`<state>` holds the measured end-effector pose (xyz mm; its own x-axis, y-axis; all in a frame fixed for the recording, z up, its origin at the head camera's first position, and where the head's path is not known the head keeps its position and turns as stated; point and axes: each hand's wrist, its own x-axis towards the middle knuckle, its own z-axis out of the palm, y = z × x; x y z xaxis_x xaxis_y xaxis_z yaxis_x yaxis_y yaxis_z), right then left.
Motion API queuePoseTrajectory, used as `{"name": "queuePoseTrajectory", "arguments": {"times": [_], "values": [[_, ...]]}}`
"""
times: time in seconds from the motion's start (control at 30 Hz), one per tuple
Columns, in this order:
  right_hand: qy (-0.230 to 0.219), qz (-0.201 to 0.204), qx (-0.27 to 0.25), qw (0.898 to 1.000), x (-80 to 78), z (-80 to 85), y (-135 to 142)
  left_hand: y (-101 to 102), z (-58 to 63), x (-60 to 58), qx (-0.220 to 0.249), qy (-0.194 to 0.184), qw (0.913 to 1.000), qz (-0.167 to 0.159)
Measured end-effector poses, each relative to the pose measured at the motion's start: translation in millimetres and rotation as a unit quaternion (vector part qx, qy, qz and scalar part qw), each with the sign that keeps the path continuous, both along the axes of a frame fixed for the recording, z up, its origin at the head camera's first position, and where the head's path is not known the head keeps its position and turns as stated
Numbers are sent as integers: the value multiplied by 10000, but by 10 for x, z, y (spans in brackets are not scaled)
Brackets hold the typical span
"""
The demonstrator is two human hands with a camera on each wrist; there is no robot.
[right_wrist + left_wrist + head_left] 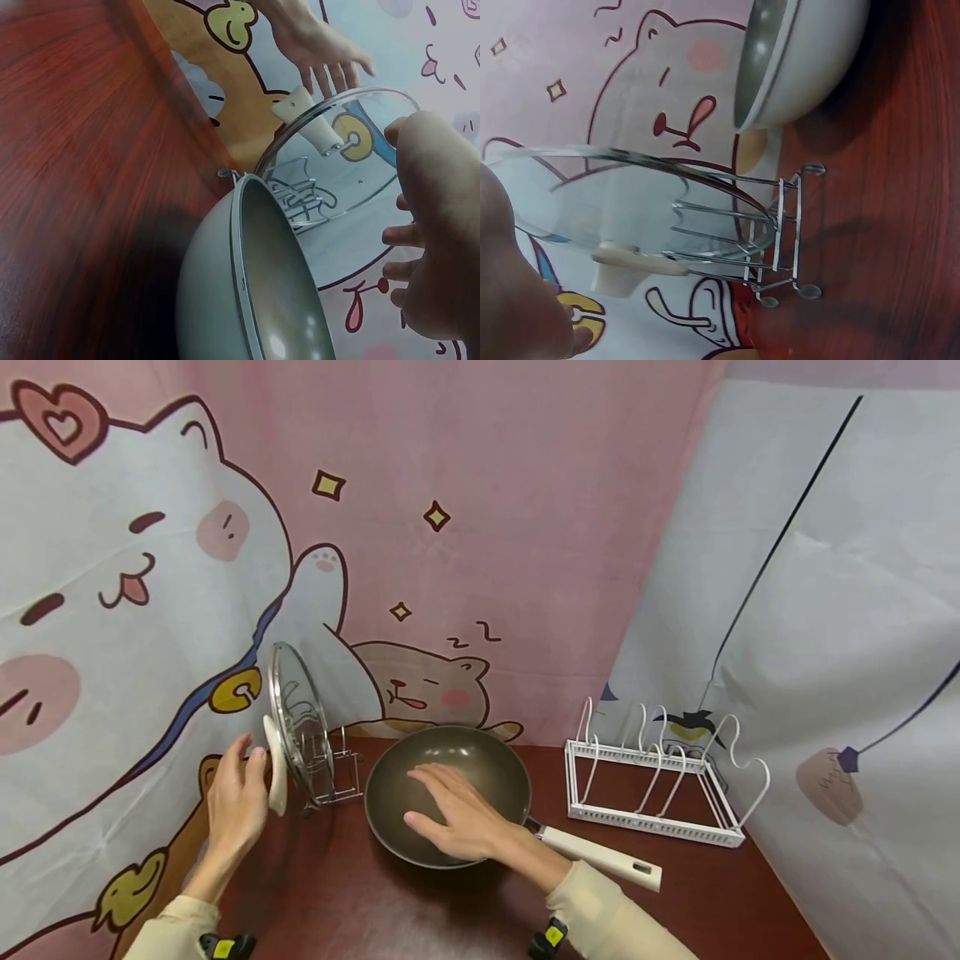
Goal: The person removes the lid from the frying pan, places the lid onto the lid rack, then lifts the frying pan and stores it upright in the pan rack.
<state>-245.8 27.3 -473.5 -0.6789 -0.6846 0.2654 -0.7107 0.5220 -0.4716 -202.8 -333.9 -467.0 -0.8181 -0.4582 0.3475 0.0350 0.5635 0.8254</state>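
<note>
White rack: lower right of the frame, perforated rails, looped dividers
Backdrop: wrinkled cartoon-print cloth behind everything
Tabletop: glossy red-brown wood grain
Wire rack: left of centre, slim shiny metal, partly behind the lid
Glass lid: near upright in it, metal-rimmed disc, cream handle facing left
Left hand: beside that handle, relaxed, contact unclear
Pan: lower centre, round, deep, dark inside
Right hand: above it, hiding part, fingers extended, grasping nothing
</note>
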Motion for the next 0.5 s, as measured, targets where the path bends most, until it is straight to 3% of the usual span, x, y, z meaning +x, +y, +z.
{"name": "queuePoseTrajectory", "arguments": {"times": [0.27,0.5], "values": [[126,-192,-36,9997,25,-24,180,96,123,210,-280,490,9983,-165],[534,-190,161,9983,66,-11,322,186,205,274,-751,1175,9898,-276]]}}
